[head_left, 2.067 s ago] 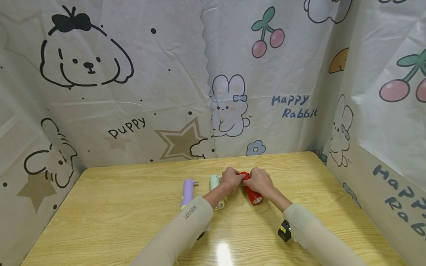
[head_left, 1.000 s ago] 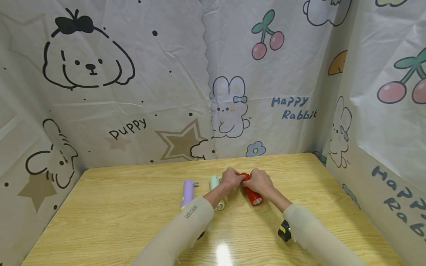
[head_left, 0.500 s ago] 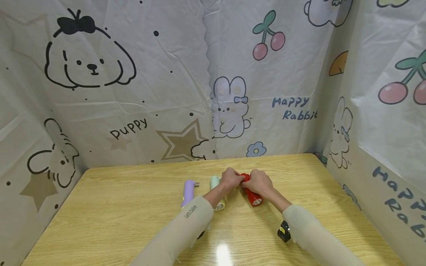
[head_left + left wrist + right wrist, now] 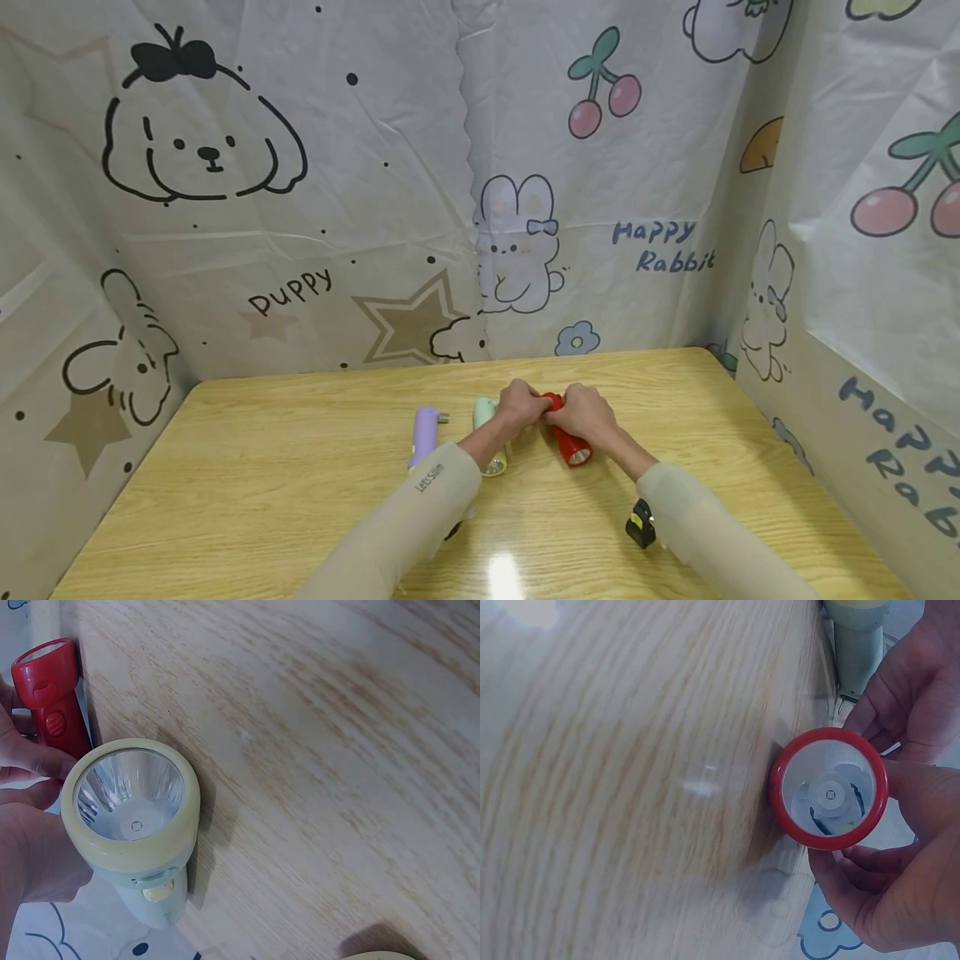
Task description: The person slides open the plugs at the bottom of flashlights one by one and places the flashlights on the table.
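Observation:
A red flashlight (image 4: 574, 451) lies on the wooden table, lens end toward me. My right hand (image 4: 587, 411) grips its body from the right, thumb and fingers on either side in the right wrist view. At its far end, my left hand (image 4: 521, 406) pinches the tail; its fingertips are partly hidden. Close by the left wrist is a mint-green flashlight (image 4: 485, 410) with a cream rim, its lens (image 4: 131, 795) facing the left wrist camera. Farther left lies a purple flashlight (image 4: 425, 429) with metal plug prongs sticking out, its near end behind the left sleeve.
The wooden table (image 4: 285, 483) ends at a white printed cloth (image 4: 390, 192) hung behind it and along the sides. A black wrist camera (image 4: 641, 525) with a yellow patch sits at the right sleeve.
Both hands stay at the red flashlight, with almost no visible movement. The head view tilts very slightly upward. The other flashlights stay where they were.

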Tool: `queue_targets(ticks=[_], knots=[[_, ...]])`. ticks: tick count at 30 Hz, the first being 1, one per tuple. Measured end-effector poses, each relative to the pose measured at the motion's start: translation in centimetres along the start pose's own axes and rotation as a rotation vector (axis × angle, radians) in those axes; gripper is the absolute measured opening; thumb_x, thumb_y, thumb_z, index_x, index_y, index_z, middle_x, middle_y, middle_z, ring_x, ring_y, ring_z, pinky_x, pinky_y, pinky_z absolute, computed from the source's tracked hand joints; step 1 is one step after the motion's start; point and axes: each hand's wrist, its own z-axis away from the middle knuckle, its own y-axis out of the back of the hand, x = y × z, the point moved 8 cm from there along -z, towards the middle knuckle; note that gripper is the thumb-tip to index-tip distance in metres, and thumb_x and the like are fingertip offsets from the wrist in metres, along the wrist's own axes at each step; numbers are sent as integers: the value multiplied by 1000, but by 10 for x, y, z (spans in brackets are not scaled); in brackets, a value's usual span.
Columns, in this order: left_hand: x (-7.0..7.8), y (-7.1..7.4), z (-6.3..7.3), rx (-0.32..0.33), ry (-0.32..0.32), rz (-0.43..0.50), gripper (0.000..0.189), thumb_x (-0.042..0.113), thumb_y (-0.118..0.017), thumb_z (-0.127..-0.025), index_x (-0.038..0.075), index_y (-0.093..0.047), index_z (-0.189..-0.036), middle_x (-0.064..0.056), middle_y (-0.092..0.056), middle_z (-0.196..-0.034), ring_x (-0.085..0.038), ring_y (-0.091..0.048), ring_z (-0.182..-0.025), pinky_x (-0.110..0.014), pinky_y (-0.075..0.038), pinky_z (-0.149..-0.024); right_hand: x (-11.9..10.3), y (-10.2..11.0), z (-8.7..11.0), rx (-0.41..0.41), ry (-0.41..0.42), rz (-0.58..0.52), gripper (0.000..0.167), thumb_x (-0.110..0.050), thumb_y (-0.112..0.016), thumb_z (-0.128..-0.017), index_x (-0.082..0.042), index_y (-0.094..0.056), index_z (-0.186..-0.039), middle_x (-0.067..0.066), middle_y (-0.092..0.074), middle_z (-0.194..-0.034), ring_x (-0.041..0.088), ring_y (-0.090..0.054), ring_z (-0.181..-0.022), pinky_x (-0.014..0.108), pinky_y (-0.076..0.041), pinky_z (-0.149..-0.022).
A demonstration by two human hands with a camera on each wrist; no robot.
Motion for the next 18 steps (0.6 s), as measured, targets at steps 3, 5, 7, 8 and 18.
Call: queue_targets(ticks=[3, 5, 7, 8, 18], knots=[[1, 1, 1, 5, -4, -7, 20, 13, -73, -90, 1, -72, -73, -2, -59, -65, -11, -47, -53, -20, -37, -46, 1, 0, 0, -10, -12, -1, 35, -29, -80, -79, -7, -57, -63, 4, -56, -58, 16, -54, -50, 25, -42, -44], [1, 1, 2, 9, -8, -6, 20, 13, -73, -90, 1, -72, -74, -2, -60, -67, -12, -48, -55, -20, -38, -46, 1, 0, 1, -12, -21, -3, 35, -29, -79, -80, -8, -57, -63, 4, -56, -58, 16, -54, -51, 25, -42, -45], [1, 1, 2, 8, -13, -3, 20, 13, -72, -90, 0, -73, -75, -3, -61, -68, -12, -49, -56, -20, -38, -47, 2, 0, 1, -14, -32, -4, 36, -30, -79, -79, -8, -56, -62, 3, -56, -57, 17, -54, -51, 26, -43, -45], [1, 1, 3, 6, -16, -1, 20, 13, -72, -91, 0, -73, -76, -3, -61, -69, -12, -49, -57, -20, -39, -48, 2, 0, 1, -14, -37, -5, 36, -30, -79, -79, -8, -56, -62, 3, -56, -57, 17, -55, -51, 26, -43, -45], [1, 0, 3, 2, -11, -6, 22, 14, -71, -92, 0, -70, -75, -3, -57, -66, -13, -48, -56, -21, -37, -47, 2, 4, 0, -34, -64, 13, 37, -32, -79, -80, -8, -56, -63, 4, -57, -59, 17, -56, -52, 27, -45, -46]])
